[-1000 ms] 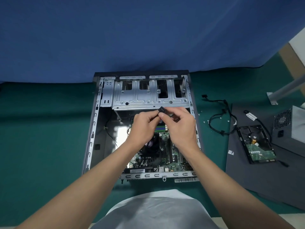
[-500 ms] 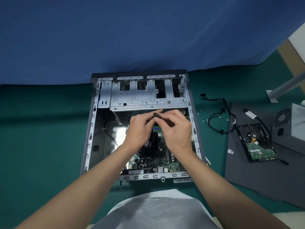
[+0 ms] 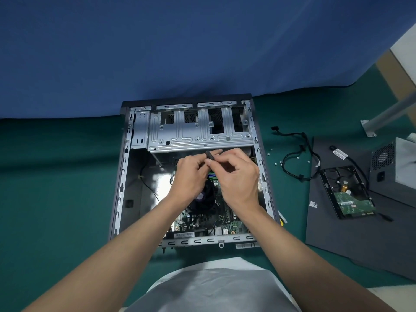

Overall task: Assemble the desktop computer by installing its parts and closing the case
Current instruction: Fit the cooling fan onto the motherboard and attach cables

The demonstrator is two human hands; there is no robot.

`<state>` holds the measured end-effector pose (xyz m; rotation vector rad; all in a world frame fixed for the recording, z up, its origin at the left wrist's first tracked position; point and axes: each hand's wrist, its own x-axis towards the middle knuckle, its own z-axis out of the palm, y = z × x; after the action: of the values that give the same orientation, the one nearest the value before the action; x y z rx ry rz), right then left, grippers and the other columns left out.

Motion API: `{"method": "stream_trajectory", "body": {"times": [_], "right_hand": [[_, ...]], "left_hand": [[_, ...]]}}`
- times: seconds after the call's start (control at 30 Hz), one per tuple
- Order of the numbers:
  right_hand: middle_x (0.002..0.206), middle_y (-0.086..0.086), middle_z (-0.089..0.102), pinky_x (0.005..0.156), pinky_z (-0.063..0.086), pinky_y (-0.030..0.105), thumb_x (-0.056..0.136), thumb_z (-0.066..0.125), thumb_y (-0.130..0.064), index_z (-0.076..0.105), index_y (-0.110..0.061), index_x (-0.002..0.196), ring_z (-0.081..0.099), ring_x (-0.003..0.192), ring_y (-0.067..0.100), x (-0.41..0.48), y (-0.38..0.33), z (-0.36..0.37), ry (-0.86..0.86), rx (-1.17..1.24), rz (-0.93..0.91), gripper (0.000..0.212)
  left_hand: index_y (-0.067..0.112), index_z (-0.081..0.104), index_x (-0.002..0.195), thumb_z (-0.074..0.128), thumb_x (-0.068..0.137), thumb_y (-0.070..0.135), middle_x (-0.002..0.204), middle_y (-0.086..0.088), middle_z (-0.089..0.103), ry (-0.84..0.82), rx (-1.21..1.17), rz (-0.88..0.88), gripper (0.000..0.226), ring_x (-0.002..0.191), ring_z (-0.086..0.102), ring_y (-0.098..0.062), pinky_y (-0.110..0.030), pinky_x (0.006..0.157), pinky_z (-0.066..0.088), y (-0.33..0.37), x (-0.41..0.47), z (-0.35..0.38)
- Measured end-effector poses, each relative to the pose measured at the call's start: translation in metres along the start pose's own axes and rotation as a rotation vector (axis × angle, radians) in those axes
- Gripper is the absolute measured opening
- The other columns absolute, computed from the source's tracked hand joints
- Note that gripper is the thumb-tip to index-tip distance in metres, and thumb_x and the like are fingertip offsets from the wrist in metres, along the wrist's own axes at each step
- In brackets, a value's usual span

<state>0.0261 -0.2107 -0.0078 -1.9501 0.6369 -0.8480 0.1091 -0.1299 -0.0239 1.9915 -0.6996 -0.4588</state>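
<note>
The open computer case (image 3: 122, 172) lies flat on the green mat, with its metal drive cage (image 3: 198, 134) at the far end. Inside it, the green motherboard (image 3: 225, 219) and a black CPU fan (image 3: 203, 200) show between my forearms. My left hand (image 3: 190, 176) and my right hand (image 3: 237, 176) meet above the board, just below the drive cage. Both pinch a small thin black part (image 3: 209, 155), seen edge-on between the fingertips. I cannot tell what kind of part it is. My hands hide the slots below.
A black cable bundle (image 3: 297, 154) and loose screws (image 3: 278, 163) lie right of the case. Further right, a hard drive (image 3: 347, 192) rests on the dark side panel (image 3: 337, 239), next to the grey power supply (image 3: 396, 167). A blue cloth hangs behind.
The black part has turned from flat-side-up to edge-on in my fingers. Both hands stay at the same spot over the board; the view shifted slightly.
</note>
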Motion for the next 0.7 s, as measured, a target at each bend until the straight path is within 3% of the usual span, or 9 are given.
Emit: {"method": "stream_trajectory", "body": {"times": [0.1, 0.17, 0.23, 0.33, 0.43, 0.5, 0.6, 0.63, 0.7], "right_hand": [[0.08, -0.001, 0.065, 0.068, 0.047, 0.01, 0.075, 0.079, -0.007, 0.075, -0.003, 0.081, 0.061, 0.074, 0.009, -0.001, 0.001, 0.0, -0.005, 0.002, -0.023, 0.009], [0.079, -0.004, 0.065, 0.065, 0.046, 0.011, 0.077, 0.078, -0.012, 0.075, -0.008, 0.081, 0.06, 0.07, 0.003, -0.001, 0.001, 0.0, -0.028, 0.049, 0.102, 0.007], [0.073, -0.007, 0.066, 0.06, 0.047, 0.015, 0.079, 0.077, -0.017, 0.073, -0.016, 0.078, 0.059, 0.063, 0.003, 0.003, 0.003, 0.001, -0.008, 0.195, 0.439, 0.004], [0.063, -0.003, 0.061, 0.049, 0.04, 0.022, 0.081, 0.074, -0.01, 0.068, -0.012, 0.077, 0.049, 0.05, 0.008, 0.008, 0.006, -0.001, 0.069, 0.631, 1.041, 0.007], [0.064, 0.002, 0.057, 0.046, 0.039, 0.021, 0.084, 0.068, -0.007, 0.064, -0.006, 0.086, 0.047, 0.053, 0.01, 0.007, 0.011, -0.003, 0.084, 0.931, 1.379, 0.005], [0.066, 0.003, 0.057, 0.046, 0.04, 0.02, 0.086, 0.064, -0.009, 0.061, -0.005, 0.093, 0.047, 0.056, 0.011, 0.005, 0.013, -0.002, 0.068, 1.015, 1.443, 0.008], [0.064, 0.003, 0.058, 0.047, 0.041, 0.021, 0.089, 0.06, -0.012, 0.062, -0.007, 0.083, 0.049, 0.057, 0.011, 0.004, 0.018, 0.002, 0.033, 0.929, 1.432, 0.009], [0.065, 0.002, 0.058, 0.049, 0.043, 0.023, 0.09, 0.059, -0.014, 0.063, -0.008, 0.081, 0.05, 0.057, 0.012, 0.004, 0.019, 0.004, 0.002, 0.79, 1.379, 0.012], [0.08, 0.0, 0.061, 0.062, 0.048, 0.03, 0.094, 0.055, -0.019, 0.063, -0.012, 0.089, 0.056, 0.068, 0.013, 0.001, 0.023, 0.005, -0.126, 0.247, 1.096, 0.012]], "left_hand": [[0.012, 0.075, 0.094, 0.053, 0.09, 0.001, 0.073, 0.033, 0.065, -0.002, 0.004, -0.004, 0.025, 0.052, 0.046, -0.005, -0.018, 0.047, 0.04, 0.001, -0.001, -0.001], [0.012, 0.074, 0.091, 0.055, 0.094, 0.009, 0.078, 0.014, 0.07, -0.017, -0.004, -0.013, 0.02, 0.055, 0.055, -0.008, -0.018, 0.054, 0.048, 0.001, -0.001, -0.001], [0.015, 0.074, 0.091, 0.059, 0.094, 0.019, 0.071, 0.006, 0.071, -0.022, -0.025, -0.024, 0.015, 0.066, 0.064, -0.01, -0.028, 0.067, 0.054, 0.001, 0.0, 0.001], [0.024, 0.071, 0.083, 0.068, 0.088, 0.026, 0.058, 0.018, 0.059, 0.047, -0.027, -0.04, 0.006, 0.056, 0.05, -0.001, -0.025, 0.059, 0.043, -0.001, 0.0, 0.006], [0.023, 0.069, 0.084, 0.069, 0.087, 0.022, 0.069, 0.018, 0.063, 0.028, 0.004, -0.066, 0.004, 0.066, 0.056, 0.002, -0.02, 0.066, 0.045, -0.005, 0.0, 0.012], [0.017, 0.071, 0.092, 0.068, 0.088, 0.019, 0.081, 0.015, 0.065, -0.005, 0.067, -0.035, 0.005, 0.075, 0.058, 0.002, -0.016, 0.072, 0.044, -0.007, 0.0, 0.015], [0.008, 0.072, 0.094, 0.066, 0.088, 0.013, 0.093, 0.001, 0.068, 0.005, 0.159, 0.049, 0.01, 0.088, 0.061, -0.01, -0.015, 0.082, 0.045, -0.008, 0.002, 0.019], [0.006, 0.072, 0.092, 0.066, 0.088, 0.011, 0.096, -0.001, 0.068, 0.012, 0.178, 0.074, 0.008, 0.089, 0.061, -0.011, -0.011, 0.083, 0.042, -0.009, 0.002, 0.019], [0.004, 0.07, 0.086, 0.065, 0.088, 0.01, 0.104, -0.002, 0.067, -0.007, 0.219, 0.098, 0.009, 0.093, 0.06, -0.01, -0.003, 0.086, 0.035, -0.012, 0.003, 0.021]]}}
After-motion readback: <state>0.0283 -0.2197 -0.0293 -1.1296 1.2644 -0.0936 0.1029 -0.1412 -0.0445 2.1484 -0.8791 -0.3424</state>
